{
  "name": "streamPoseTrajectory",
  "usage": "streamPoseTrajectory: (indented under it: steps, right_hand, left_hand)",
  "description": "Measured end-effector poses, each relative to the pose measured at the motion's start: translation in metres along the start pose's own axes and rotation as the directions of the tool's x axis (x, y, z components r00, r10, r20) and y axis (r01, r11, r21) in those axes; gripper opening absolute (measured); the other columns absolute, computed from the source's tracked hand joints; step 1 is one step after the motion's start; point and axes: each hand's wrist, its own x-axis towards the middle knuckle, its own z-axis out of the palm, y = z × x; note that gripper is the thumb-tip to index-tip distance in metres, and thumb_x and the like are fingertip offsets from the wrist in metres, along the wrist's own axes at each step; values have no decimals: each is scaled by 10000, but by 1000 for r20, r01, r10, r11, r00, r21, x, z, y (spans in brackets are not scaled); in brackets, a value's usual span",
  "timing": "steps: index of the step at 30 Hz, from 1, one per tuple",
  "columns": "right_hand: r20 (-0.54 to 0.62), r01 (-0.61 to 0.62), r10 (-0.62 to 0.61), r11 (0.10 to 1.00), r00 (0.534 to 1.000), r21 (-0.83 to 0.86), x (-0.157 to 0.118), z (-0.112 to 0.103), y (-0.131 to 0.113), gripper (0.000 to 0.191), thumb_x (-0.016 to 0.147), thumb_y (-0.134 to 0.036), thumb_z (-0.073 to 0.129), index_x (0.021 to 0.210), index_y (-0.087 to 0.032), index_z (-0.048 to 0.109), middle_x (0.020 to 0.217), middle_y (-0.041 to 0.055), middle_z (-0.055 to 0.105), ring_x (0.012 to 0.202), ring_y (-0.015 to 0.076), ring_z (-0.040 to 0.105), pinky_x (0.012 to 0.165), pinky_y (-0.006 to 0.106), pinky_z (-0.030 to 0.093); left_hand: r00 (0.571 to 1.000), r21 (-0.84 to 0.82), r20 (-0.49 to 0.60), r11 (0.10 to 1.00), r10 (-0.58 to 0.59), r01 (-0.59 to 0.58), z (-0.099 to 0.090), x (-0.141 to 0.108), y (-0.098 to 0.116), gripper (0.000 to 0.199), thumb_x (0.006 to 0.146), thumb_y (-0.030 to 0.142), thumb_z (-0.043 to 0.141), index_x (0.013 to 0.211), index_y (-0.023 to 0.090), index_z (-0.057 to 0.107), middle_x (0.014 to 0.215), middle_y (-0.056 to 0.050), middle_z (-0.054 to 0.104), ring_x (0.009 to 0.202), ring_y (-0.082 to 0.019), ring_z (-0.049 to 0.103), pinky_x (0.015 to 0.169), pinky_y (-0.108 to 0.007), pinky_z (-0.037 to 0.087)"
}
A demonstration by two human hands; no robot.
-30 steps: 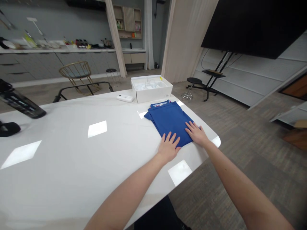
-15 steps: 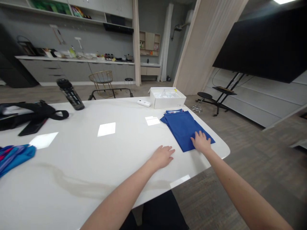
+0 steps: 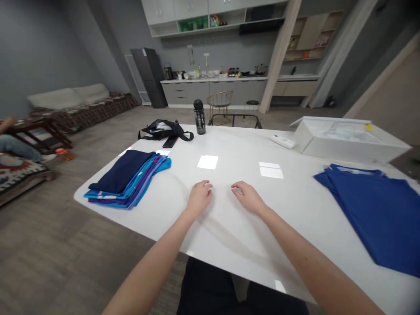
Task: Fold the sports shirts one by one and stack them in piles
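As right hand point(image 3: 247, 197) curls, left hand point(image 3: 200, 197) palm-down

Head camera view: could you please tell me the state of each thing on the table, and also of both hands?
Left hand: holds nothing, fingers slightly bent
Right hand: holds nothing, fingers bent
Blue garment: folded, lying flat
Clothes stack: folded, piled up
White box: open, contents unclear
Bottle: upright, lid on
Black bag: lying down
White device: lying flat
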Motion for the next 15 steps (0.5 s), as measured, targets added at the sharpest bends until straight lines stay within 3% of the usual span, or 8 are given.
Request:
streamPoseTrajectory:
  steps: [2,5,8,10,12,15]
  right_hand:
    - [63,32,-35,998,997,45,13,18,-19,220,969,-306,511,1050,-223,698,1119,80,710,1048,237,663,949,385,499]
    - [136,66,-82,991,987,119,19,35,-45,218,970,-320,510,1037,-234,699,1075,67,721,986,231,672,890,381,512]
    - [195,80,-112,983,974,168,14,39,-63,212,972,-329,513,1021,-246,702,1026,51,728,927,225,674,842,373,515]
    - [221,79,-118,981,968,179,8,38,-69,213,975,-330,512,1010,-251,707,999,44,729,904,221,671,823,368,512]
    - [238,64,-108,981,965,184,1,35,-70,214,975,-331,515,1003,-253,712,988,41,729,896,219,670,810,360,510]
    - [245,31,-78,982,966,188,-10,27,-65,221,977,-328,514,1000,-249,718,996,43,732,902,212,670,803,342,506]
  left_hand:
    - [984,62,-124,989,-126,135,-30,-1,-57,302,919,177,471,1121,208,693,1327,-95,642,1218,-245,589,1109,-398,388]
    - [913,178,-296,923,-280,341,-75,-2,-141,327,934,211,443,1172,197,667,1336,-127,623,1202,-292,578,1070,-431,378]
    - [771,271,-441,751,-460,602,-109,-4,-213,398,933,267,446,1271,137,611,1316,-189,612,1182,-347,563,1041,-496,358]
    - [710,294,-427,656,-560,695,-123,-5,-247,427,931,313,461,1274,104,609,1294,-218,616,1176,-377,556,989,-514,387]
    - [707,306,-369,640,-603,705,-131,-6,-269,392,946,360,445,1176,135,668,1237,-191,656,1141,-373,571,961,-513,400]
    - [704,291,-316,641,-636,710,-136,-5,-283,415,973,392,386,1085,159,712,1132,-169,699,1067,-365,604,920,-506,418]
